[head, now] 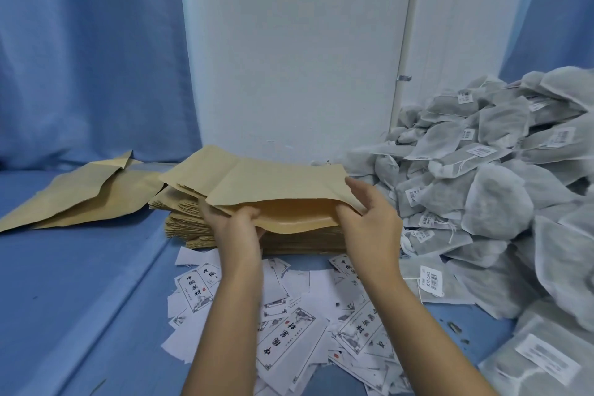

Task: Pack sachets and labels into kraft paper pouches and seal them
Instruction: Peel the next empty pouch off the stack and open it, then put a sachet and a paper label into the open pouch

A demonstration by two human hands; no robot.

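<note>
A kraft paper pouch (273, 185) lies on top of a thick stack of kraft pouches (302, 239), its mouth facing me and pulled open. My left hand (236, 225) grips the lower lip of the mouth at its left side. My right hand (366, 212) pinches the upper flap at the right corner and lifts it. A large heap of grey mesh sachets (488, 190) with barcode tags fills the right side. White printed labels (289, 331) lie scattered in front of the stack, under my forearms.
Two loose kraft pouches (86, 194) lie flat to the left on the blue cloth surface (64, 299). A white wall panel (295, 42) stands behind the stack, with blue curtains on both sides.
</note>
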